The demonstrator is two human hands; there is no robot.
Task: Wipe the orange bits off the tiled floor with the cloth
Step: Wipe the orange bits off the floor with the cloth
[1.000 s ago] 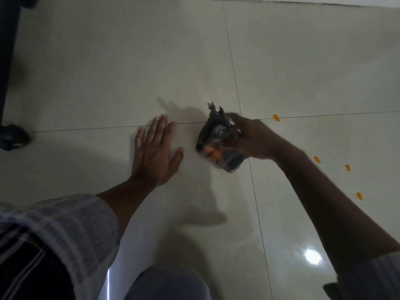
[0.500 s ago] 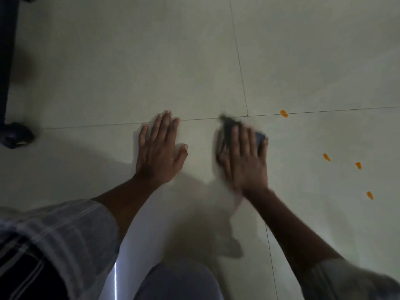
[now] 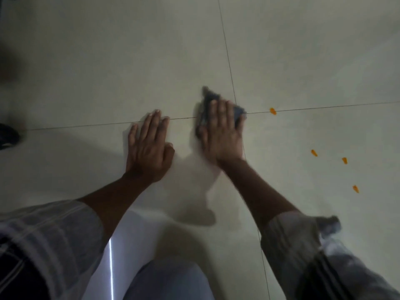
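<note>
A dark crumpled cloth (image 3: 208, 98) lies on the pale tiled floor (image 3: 108, 61) at the crossing of two grout lines. My right hand (image 3: 220, 131) presses flat on the cloth with straight fingers, so most of the cloth is hidden beneath it. My left hand (image 3: 149, 144) rests flat on the floor just left of it, fingers straight, holding nothing. Several orange bits lie to the right of the cloth: one (image 3: 272, 111) on the grout line, others (image 3: 314, 152) (image 3: 344, 160) (image 3: 355, 189) further right and nearer to me.
A dark object (image 3: 7, 136) sits at the left edge of the floor. My knee (image 3: 171, 280) is at the bottom centre, between my sleeved forearms. A bright reflected strip of light (image 3: 111, 267) shows on the tile near my knee.
My right hand first held the bunched cloth up off the floor, then laid it down and flattened on it. It has since slid forward to the grout crossing. My left hand stayed put.
</note>
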